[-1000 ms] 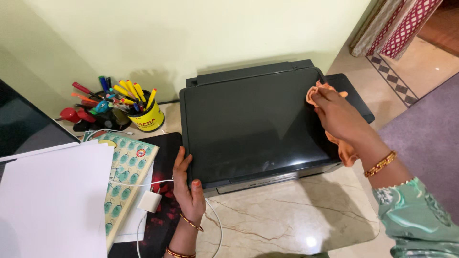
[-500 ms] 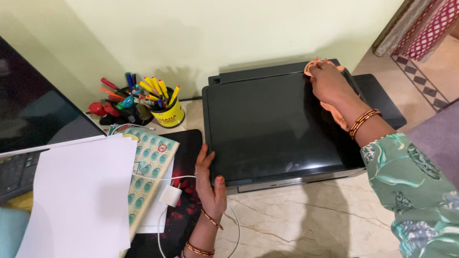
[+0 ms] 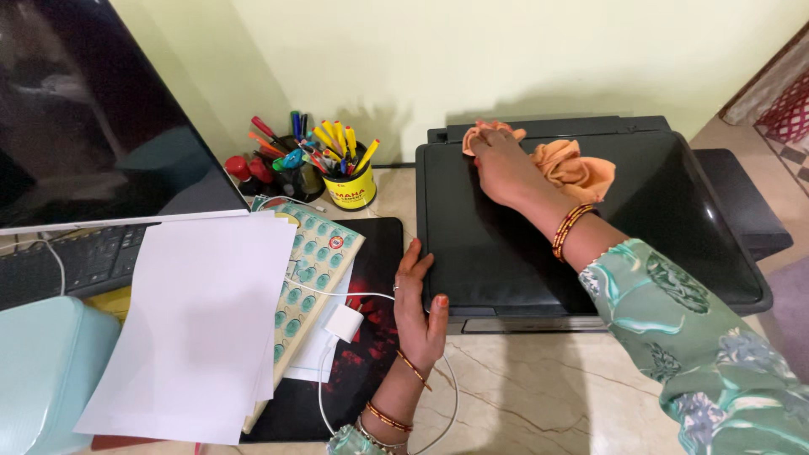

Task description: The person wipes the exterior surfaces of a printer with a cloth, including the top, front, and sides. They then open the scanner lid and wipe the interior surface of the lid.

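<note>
**Cloth on the printer lid, other hand bracing the edge**

While the right hand (image 3: pixel 506 168) presses an orange cloth (image 3: pixel 566 167) flat against the printer (image 3: pixel 522 244), its fingers lie spread over the fabric rather than clenched, so the cloth is pinned under the palm near the lid's back left corner. Part of the cloth bunches out to the right of the wrist, loose on the black top.

The left hand (image 3: pixel 419 307) rests against the printer's front left edge, fingers open and laid along the side, holding nothing; placed so, it seems to steady the machine against the push from above.

The printer sits on a marble-patterned desk (image 3: pixel 539 396), close to the wall. Just left of it lies a dark mat (image 3: pixel 371 253) with a white charger (image 3: pixel 343 323) and its cord across it. Farther left are loose white sheets (image 3: pixel 202 320) over a green-dotted pad (image 3: pixel 324 261), a keyboard (image 3: pixel 76 265) and a dark monitor (image 3: pixel 93 109). A yellow pen cup (image 3: pixel 350 190) stands by the wall, beside the printer's back corner.
</note>
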